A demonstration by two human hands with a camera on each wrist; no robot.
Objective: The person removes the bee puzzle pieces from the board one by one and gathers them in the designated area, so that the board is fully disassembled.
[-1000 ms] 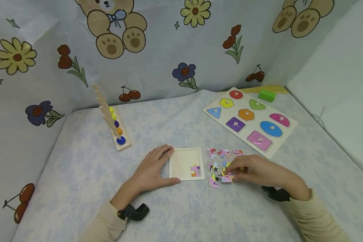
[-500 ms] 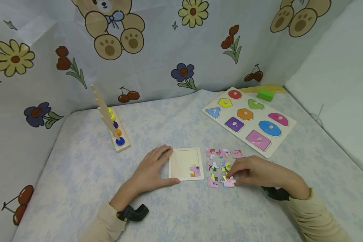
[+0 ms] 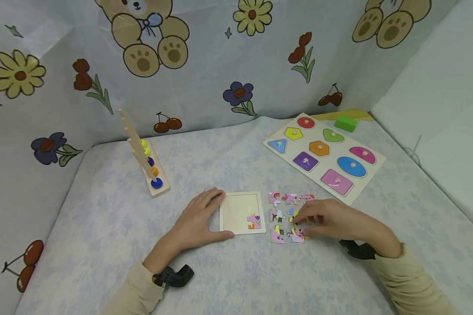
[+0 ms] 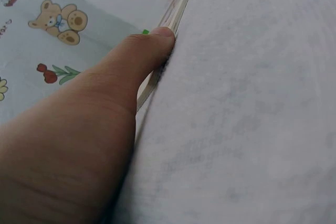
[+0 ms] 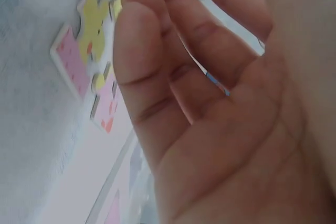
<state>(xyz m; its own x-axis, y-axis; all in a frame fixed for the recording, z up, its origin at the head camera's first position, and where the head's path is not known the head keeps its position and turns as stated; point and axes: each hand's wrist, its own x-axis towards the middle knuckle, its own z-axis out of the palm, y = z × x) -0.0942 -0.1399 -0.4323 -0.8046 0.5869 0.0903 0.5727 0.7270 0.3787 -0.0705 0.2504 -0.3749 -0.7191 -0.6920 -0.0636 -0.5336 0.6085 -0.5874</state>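
Observation:
A square wooden puzzle tray [image 3: 236, 213] lies flat on the table, one pink jigsaw piece [image 3: 254, 220] in its lower right corner. My left hand [image 3: 198, 220] holds the tray at its left side, fingers at the upper corner and thumb at the lower. In the left wrist view the thumb [image 4: 149, 45] presses on the tray's edge. To the right lie several loose jigsaw pieces [image 3: 277, 235] in rows. My right hand [image 3: 331, 221] is over their right-hand side, thumb and fingertips apart; no piece shows between them. In the right wrist view, pieces [image 5: 92, 24] lie beside its bent fingers.
A knob shape board [image 3: 326, 157] with coloured shapes lies behind the right hand. Near it is a green block [image 3: 346, 124]. At the left stands a wooden rack with upright pegs and coloured beads [image 3: 156, 183]. A bear-and-flower printed cloth [image 3: 204, 65] hangs behind the table.
My right hand has let go of a pink piece in the bottom row, and its fingertips have shifted slightly up toward the middle row. My left hand stays on the tray.

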